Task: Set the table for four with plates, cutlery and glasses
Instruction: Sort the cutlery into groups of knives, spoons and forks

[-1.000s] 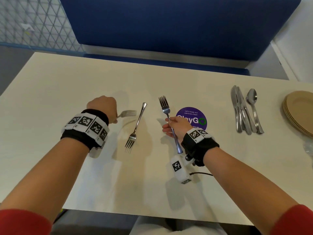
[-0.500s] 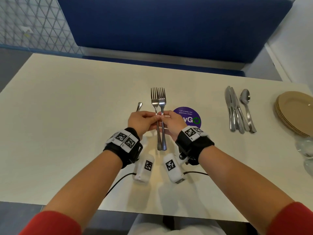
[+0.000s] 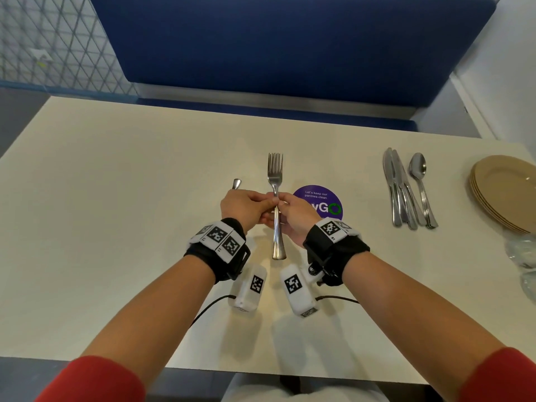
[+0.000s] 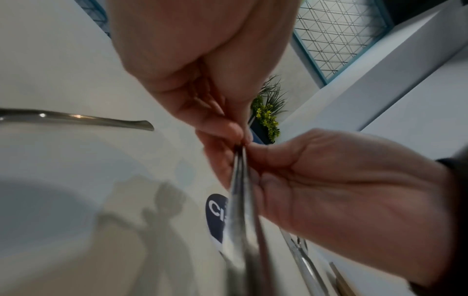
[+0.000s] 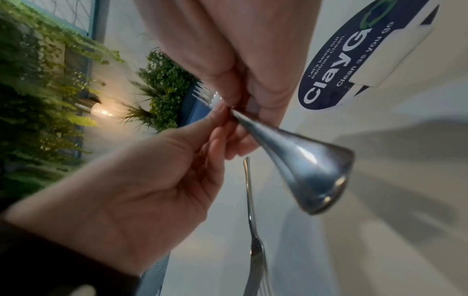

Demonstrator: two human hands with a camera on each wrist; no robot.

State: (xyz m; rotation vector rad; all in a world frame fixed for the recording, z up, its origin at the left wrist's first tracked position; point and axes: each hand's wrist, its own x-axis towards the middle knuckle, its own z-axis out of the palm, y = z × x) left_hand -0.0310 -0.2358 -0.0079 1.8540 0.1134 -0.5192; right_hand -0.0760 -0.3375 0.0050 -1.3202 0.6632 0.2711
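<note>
While both hands meet over the middle of the table [image 3: 121, 175], the left hand [image 3: 242, 206] and right hand [image 3: 295, 216] each pinch the necks of the held forks [image 3: 275, 181], which sit stacked one on the other, tines away from the person and handles hanging toward them above the tabletop. The left wrist view shows two thin shafts side by side between the fingertips [image 4: 228, 128], so the stack appears to be two forks, though the exact count is hard to confirm. A third fork [image 5: 253, 230] lies flat on the table just left of the hands, only its handle end visible from the head view. To the right, well apart, lie the knives [image 3: 396, 190] and spoons [image 3: 420, 187] in tight bundles, with the stack of plates [image 3: 504, 192] at the table's right edge and something clear, likely glasses [image 3: 522, 250], just below them. No place is laid yet, so the task seems barely begun. The risk here is slippage: smooth metal handles pinched only at the neck could slide against each other, and one fork might drop and clatter if either hand lets go early. The loose fork may also get knocked by the left wrist.
</note>
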